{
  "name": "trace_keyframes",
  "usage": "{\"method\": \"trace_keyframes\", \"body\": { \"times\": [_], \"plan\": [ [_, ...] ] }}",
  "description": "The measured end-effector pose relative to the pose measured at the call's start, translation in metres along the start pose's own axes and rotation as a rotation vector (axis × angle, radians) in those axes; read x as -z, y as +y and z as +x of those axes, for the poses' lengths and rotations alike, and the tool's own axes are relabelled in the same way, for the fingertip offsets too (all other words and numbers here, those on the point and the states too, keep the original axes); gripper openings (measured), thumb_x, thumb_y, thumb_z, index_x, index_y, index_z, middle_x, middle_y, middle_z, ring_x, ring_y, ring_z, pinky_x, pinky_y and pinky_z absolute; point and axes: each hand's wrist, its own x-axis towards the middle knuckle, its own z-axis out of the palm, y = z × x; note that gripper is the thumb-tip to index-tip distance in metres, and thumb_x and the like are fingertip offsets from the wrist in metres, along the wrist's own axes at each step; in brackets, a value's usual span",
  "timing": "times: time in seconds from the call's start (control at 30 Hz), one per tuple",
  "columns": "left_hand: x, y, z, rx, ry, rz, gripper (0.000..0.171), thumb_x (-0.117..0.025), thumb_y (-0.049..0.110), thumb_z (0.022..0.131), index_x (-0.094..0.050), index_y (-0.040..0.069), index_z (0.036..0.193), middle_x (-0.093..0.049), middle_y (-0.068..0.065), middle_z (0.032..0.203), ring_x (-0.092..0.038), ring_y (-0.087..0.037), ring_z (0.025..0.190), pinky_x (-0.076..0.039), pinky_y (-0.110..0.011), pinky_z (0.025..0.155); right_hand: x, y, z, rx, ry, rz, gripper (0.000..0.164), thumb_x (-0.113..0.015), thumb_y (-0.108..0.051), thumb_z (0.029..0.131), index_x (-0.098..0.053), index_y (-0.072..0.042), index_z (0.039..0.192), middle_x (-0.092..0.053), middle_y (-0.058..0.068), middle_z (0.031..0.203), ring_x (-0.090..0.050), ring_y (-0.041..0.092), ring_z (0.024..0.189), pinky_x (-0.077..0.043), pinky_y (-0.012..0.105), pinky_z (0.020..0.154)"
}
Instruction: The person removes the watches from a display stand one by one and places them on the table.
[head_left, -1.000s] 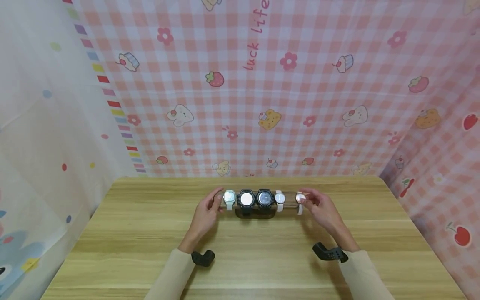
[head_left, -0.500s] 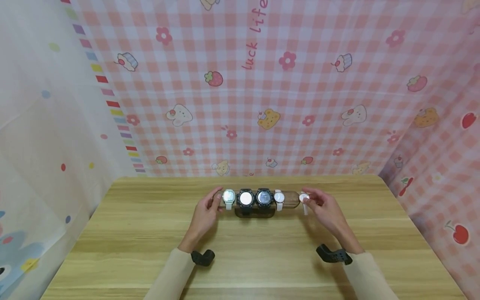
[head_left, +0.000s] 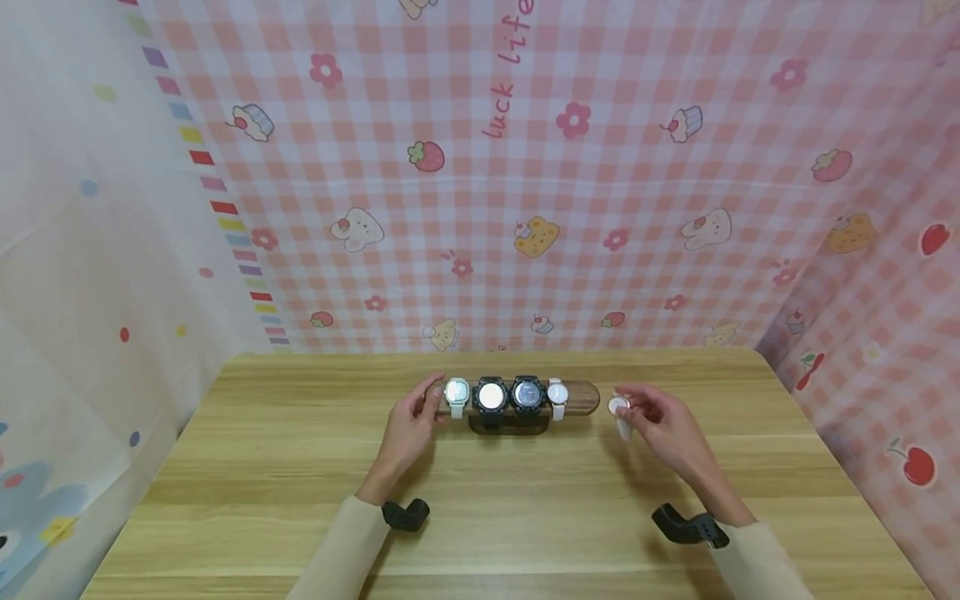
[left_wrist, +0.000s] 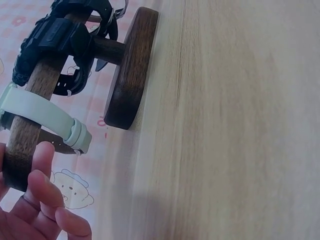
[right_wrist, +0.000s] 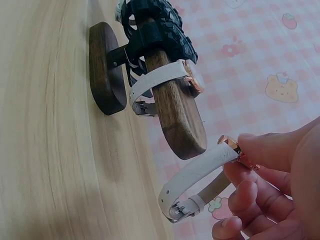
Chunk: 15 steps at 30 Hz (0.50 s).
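Observation:
A dark wooden watch stand (head_left: 581,398) with a horizontal bar stands toward the back of the table. My left hand (head_left: 411,422) grips the bar's left end. On the bar, from left to right, sit a mint-green watch (head_left: 457,393), two chunky black watches (head_left: 491,395) and a white-strapped watch (head_left: 557,393). Just off the bar's right end, my right hand (head_left: 666,423) pinches a second white-strapped wristwatch (right_wrist: 200,167) by its rose-gold case. Its strap is buckled into a loop and hangs down, apart from the bar in the right wrist view.
The stand's oval foot (left_wrist: 132,75) rests on the light wooden table (head_left: 480,517). Behind the table hangs a pink checked cloth (head_left: 480,208), with more printed cloth on both sides. A black band (head_left: 688,527) is worn on each wrist.
My right hand has drawn the white-strapped watch off the bar's right end and moved right with it, baring that end. My left hand stays on the stand.

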Motion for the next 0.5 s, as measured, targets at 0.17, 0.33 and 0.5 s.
{"method": "trace_keyframes", "body": {
  "times": [0.17,0.33,0.5],
  "plan": [
    [0.001,0.013,-0.004,0.021,-0.004,0.002,0.036,-0.051,0.022,0.105,-0.057,0.014,0.139,-0.067,-0.014,0.091,-0.067,-0.039,0.085,-0.048,-0.022,0.061,0.003,-0.002,-0.007,0.029,0.009,-0.023,0.032,-0.068,-0.017,0.095,-0.066,-0.005,0.124,-0.067,0.009,0.095,-0.056,0.012,0.075,-0.046,0.023,0.059],
    [0.000,-0.001,0.000,0.002,-0.005,0.013,0.037,-0.050,0.026,0.105,-0.057,0.017,0.140,-0.066,-0.011,0.092,-0.067,-0.029,0.081,-0.050,-0.024,0.062,0.006,-0.004,-0.016,0.066,0.004,-0.028,0.030,-0.070,-0.013,0.093,-0.067,-0.004,0.122,-0.067,0.007,0.091,-0.053,0.009,0.072,-0.044,0.022,0.057],
    [0.001,0.001,-0.001,0.006,-0.007,0.028,0.035,-0.049,0.028,0.106,-0.057,0.023,0.139,-0.066,-0.009,0.090,-0.067,-0.028,0.081,-0.051,-0.025,0.062,0.007,-0.007,-0.024,0.073,-0.015,-0.029,0.029,-0.071,-0.009,0.092,-0.067,-0.004,0.121,-0.066,0.005,0.087,-0.051,0.008,0.067,-0.042,0.021,0.053]
  ]
}}
